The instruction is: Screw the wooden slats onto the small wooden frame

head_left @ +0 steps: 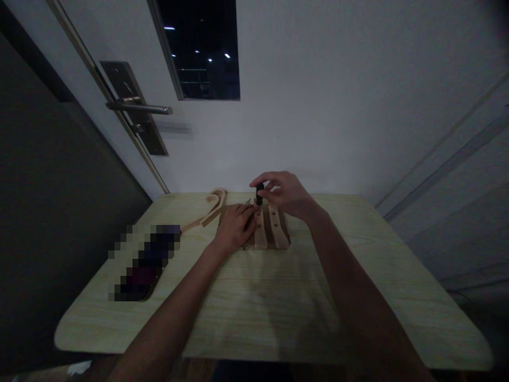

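Note:
A small wooden assembly [261, 240] lies at the back middle of the table, with two light strips on a darker board. Dark holes dot the strips. My left hand [237, 225] rests on its left side, fingers stretched out over the wood and fingertips beside the left strip. In my right hand [284, 193] a short black-handled screwdriver [260, 194] is pinched between thumb and fingers. It stands nearly upright over the far part of the left strip; its tip is hard to make out. A curved wooden piece [217, 204], shaped like a hook, lies left of my left hand.
A phone-like dark object [153, 265], partly pixelated, lies on the left of the pale wood-grain table [377, 297]. Behind the table's back edge stands a white door [302, 106] with a metal handle [139, 108] and a dark window [202, 53].

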Tool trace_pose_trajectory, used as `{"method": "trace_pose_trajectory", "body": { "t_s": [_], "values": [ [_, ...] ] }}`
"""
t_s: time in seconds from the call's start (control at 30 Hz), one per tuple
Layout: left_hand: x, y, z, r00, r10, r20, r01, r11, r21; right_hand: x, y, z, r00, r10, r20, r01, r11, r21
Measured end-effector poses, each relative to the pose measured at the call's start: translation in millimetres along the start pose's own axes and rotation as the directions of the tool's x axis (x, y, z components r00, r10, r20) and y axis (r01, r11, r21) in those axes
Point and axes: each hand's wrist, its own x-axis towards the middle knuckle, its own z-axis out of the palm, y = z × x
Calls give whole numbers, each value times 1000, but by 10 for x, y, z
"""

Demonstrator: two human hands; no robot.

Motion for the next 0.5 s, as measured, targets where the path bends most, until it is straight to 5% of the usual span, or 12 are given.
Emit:
{"method": "trace_pose_trajectory", "body": {
  "t_s": [0.5],
  "values": [
    [0,-5,7,1000,-11,7,11,1000,15,5,3,-1,997,-41,-67,31,989,-145]
  ]
}}
